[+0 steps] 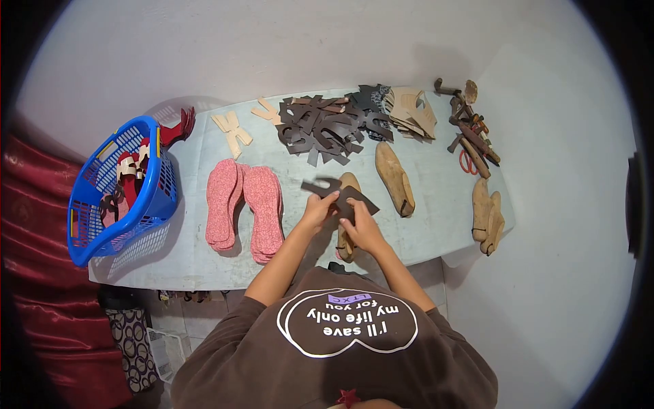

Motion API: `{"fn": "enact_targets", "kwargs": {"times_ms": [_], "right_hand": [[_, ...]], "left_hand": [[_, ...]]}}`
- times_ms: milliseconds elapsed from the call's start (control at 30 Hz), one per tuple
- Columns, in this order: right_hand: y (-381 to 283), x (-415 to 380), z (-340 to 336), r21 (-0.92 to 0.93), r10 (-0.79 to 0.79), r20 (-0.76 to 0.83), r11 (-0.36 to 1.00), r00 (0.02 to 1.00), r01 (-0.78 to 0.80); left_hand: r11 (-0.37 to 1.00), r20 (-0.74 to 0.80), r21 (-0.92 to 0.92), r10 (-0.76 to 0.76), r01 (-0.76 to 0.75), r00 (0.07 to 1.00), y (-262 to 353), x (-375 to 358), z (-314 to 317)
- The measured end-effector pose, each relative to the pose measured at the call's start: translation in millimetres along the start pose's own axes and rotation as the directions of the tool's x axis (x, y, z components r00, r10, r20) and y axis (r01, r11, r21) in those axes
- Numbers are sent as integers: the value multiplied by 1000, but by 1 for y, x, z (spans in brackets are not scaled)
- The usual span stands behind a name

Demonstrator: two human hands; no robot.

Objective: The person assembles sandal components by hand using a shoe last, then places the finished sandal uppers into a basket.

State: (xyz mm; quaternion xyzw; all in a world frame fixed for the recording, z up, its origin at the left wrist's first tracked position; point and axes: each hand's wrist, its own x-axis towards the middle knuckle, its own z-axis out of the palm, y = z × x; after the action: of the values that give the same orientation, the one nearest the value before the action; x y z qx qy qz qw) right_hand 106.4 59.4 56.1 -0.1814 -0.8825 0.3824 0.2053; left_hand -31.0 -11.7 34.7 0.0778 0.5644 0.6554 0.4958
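Note:
Near the table's front edge, my left hand (319, 210) pinches one side of a dark brown cut piece (354, 204). My right hand (362, 228) grips the same piece on its other side. Beneath my hands lies a wooden shoe last (346, 247), partly hidden by them and the piece. Another wooden last (393, 178) rests to the right of my hands. Stacks of pink speckled soles (264, 211) lie to the left. Beyond my hands is a pile of dark brown cut pieces (317, 126).
A blue basket (153, 187) holding red and beige footwear stands at the table's left end. Beige pieces (233, 131) and tan sheets (414, 112) lie toward the back. Hammer-like tools (470, 133), red-handled scissors (466, 162) and more lasts (481, 215) are on the right.

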Motion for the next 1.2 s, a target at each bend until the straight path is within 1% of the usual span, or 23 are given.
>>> {"fn": "enact_targets", "kwargs": {"times_ms": [67,133,167,200,267,300,333,367,400,433,467,533,567,600,700,767,833,867,933,1000,1067,1133,1200], "right_hand": [[-5,-5,2,-19,14,33,1000,999,-13],[-10,-6,-4,135,97,304,980,948,-144],[-15,-7,-8,163,70,284,979,956,-120],[-19,-7,-12,164,72,281,979,957,-122],[-27,-3,-23,171,125,106,975,987,-142],[-34,-1,-29,176,124,-33,978,992,-116],[-32,3,-32,110,57,-176,993,983,-38],[-29,8,-34,34,-19,-309,999,951,31],[-34,12,-37,35,-19,-306,999,952,32],[-43,16,-44,-217,-163,-419,973,893,76],[-48,19,-47,-458,-326,-484,885,812,82],[-36,21,-45,-386,-289,-456,917,842,105],[-28,20,-46,-116,-88,-323,992,942,53],[-20,19,-47,145,78,-127,988,989,-60],[16,22,-43,223,185,-144,963,972,-150],[22,24,-46,297,359,-169,907,918,-300],[38,30,-45,366,391,-201,880,898,-301],[46,34,-44,434,423,-232,851,876,-296],[61,43,-42,401,468,-218,843,856,-358],[73,54,-39,109,372,-286,928,883,-355],[72,62,-42,42,389,-295,918,873,-394],[71,67,-43,-24,405,-303,902,863,-432],[77,72,-42,-126,409,-255,884,876,-450]], "left_hand": [[998,-44,-9,59,-59,997,8,-3,3],[966,-35,-11,256,-257,966,16,-3,0],[946,-27,13,324,-324,946,15,3,-7],[946,-25,16,323,-323,946,22,-1,-9],[915,111,151,360,-374,926,35,-10,-10],[877,160,253,378,-408,912,40,-14,-8],[878,158,253,377,-406,913,44,-20,-7],[827,245,413,302,-381,921,48,-27,-6],[745,316,561,211,-362,925,53,-36,-4],[732,369,582,150,-354,917,51,-37,-2],[698,423,609,118,-378,898,49,-40,1],[658,492,626,83,-419,867,41,-38,5],[669,483,638,38,-381,875,39,-37,6],[671,481,637,39,-380,876,40,-35,5],[740,585,539,15,-402,811,40,-20,-7],[732,546,561,24,-387,838,41,-6,-20],[719,459,587,84,-373,884,46,3,-26],[785,417,516,118,-342,901,46,7,-27],[855,299,437,155,-280,941,41,20,-29],[888,244,394,147,-236,959,36,29,-28],[917,107,395,7,-49,994,30,42,-27],[910,92,414,-7,-32,996,23,53,-28],[913,-26,406,-26,34,999,16,63,-31]]}}
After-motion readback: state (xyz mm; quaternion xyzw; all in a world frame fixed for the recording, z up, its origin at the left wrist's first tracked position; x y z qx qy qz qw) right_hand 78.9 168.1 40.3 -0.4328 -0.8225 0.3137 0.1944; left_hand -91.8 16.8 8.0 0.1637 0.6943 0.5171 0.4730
